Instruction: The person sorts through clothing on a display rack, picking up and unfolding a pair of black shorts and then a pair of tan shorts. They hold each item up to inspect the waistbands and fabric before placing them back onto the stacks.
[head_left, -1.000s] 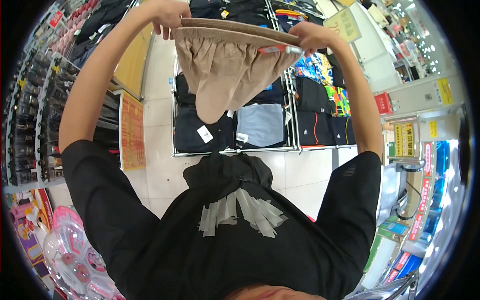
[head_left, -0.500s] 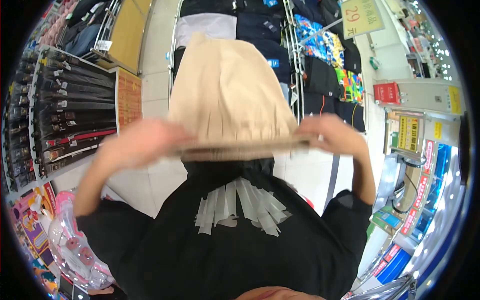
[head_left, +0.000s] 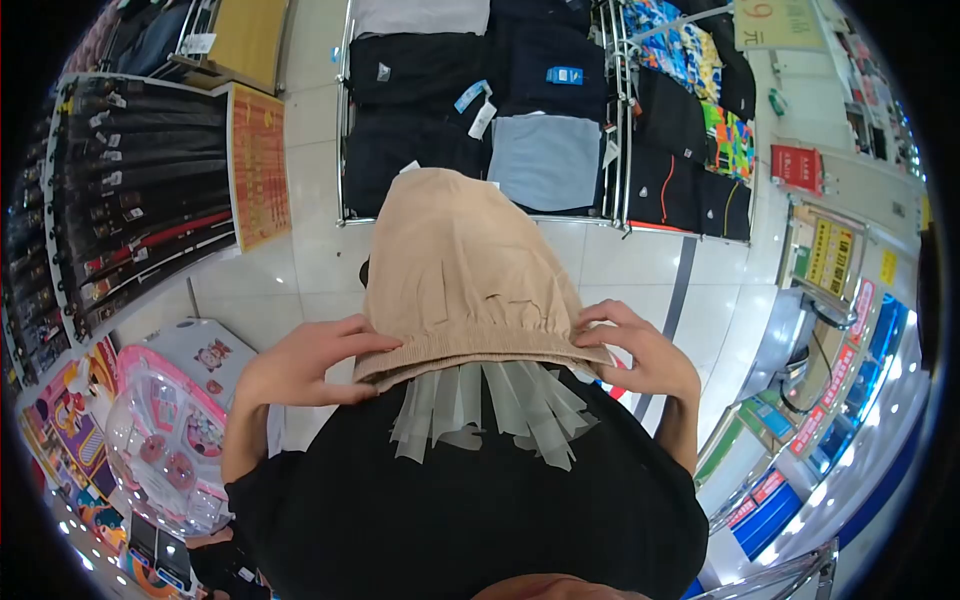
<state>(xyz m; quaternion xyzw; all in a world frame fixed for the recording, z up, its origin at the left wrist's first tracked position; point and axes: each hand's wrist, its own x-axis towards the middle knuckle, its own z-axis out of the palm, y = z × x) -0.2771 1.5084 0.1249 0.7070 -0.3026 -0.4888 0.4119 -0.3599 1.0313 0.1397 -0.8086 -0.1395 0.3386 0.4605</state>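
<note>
The left hand [head_left: 310, 365] pinches the left end of a ribbed waistband between thumb and fingers; the right hand [head_left: 640, 350] pinches its right end. This beige elastic-waist garment [head_left: 460, 250], softly gathered, spreads away from the wearer's black top [head_left: 470, 510], whose sheer pale strips [head_left: 440, 410] hang just below the band. Beyond, a metal-railed display [head_left: 622, 110] bears folded dark clothes and a smooth light-blue garment [head_left: 545, 160]. Left stand dark belts [head_left: 150, 180] and an orange sign [head_left: 258, 165]; near left, a clear-domed pink machine [head_left: 165, 450].
</note>
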